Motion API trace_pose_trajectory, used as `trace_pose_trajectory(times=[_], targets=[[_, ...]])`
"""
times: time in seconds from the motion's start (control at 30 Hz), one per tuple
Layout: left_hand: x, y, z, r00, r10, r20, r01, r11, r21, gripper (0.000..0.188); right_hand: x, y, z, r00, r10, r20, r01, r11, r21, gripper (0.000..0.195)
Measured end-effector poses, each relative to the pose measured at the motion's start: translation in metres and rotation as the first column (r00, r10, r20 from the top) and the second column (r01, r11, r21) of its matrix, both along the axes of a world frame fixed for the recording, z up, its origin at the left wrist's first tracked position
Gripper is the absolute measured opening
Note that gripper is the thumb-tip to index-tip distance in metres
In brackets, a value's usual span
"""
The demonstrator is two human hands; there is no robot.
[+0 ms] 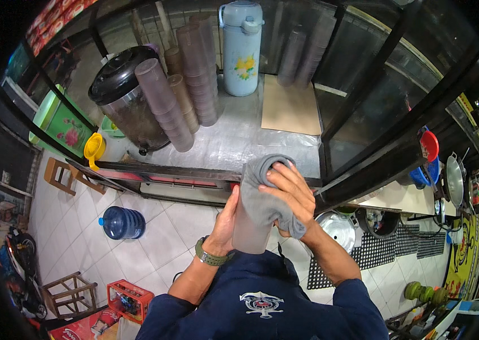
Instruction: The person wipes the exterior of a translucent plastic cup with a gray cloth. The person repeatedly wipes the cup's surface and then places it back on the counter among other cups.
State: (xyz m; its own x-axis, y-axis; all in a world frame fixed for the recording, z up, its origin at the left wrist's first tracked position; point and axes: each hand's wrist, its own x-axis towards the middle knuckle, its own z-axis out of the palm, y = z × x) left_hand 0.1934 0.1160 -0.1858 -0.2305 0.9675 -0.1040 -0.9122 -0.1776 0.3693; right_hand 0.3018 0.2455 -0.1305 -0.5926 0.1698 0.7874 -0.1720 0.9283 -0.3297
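A frosted plastic cup (251, 238) is held in front of my chest; whether it is one cup or a nested few I cannot tell. My left hand (226, 223) is closed around its left side, a green watch on the wrist. A grey cloth (265, 204) covers the cup's upper part, pressed there by my right hand (292, 191), whose fingers curl over the cloth's top. Beyond my hands, on the metal counter (226, 146), stand tall stacks of purplish plastic cups (165, 106), a brown stack (183, 102) and a light blue flowered vacuum flask (241, 55).
A black-lidded drink dispenser (131, 97) and yellow strainer (94, 148) are at the counter's left. Cardboard (290, 106) lies under more cup stacks at the back right. Dark frame posts (369, 72) rise at the right. A blue water bottle (122, 222) lies on the tiled floor.
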Motion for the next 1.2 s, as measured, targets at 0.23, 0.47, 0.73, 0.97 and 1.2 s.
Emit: trace_pose_trajectory(times=[0.23, 0.47, 0.73, 0.97, 1.2], targets=[[-0.022, 0.003, 0.015, 0.987, -0.124, -0.104, 0.128, 0.991, 0.032, 0.058, 0.009, -0.015, -0.023, 0.928, 0.349, 0.129, -0.369, 0.909, 0.192, 0.028], [-0.025, 0.002, 0.007, 0.990, -0.137, 0.025, 0.135, 0.988, 0.077, 0.058, 0.012, -0.033, -0.011, 0.942, 0.282, 0.181, -0.309, 0.940, 0.146, 0.030], [-0.016, 0.002, -0.002, 0.998, 0.000, -0.067, 0.011, 0.987, 0.158, 0.057, -0.001, -0.008, -0.015, 0.992, 0.118, 0.039, -0.122, 0.986, 0.115, 0.027], [-0.013, -0.006, 0.007, 0.961, -0.043, -0.272, 0.000, 0.988, -0.157, 0.060, 0.001, -0.004, -0.015, 0.985, 0.163, 0.048, -0.168, 0.978, 0.123, 0.030], [-0.030, -0.001, 0.006, 0.994, -0.105, 0.014, 0.103, 0.989, 0.104, 0.067, 0.009, -0.036, -0.021, 0.905, 0.390, 0.167, -0.411, 0.904, 0.117, 0.030]])
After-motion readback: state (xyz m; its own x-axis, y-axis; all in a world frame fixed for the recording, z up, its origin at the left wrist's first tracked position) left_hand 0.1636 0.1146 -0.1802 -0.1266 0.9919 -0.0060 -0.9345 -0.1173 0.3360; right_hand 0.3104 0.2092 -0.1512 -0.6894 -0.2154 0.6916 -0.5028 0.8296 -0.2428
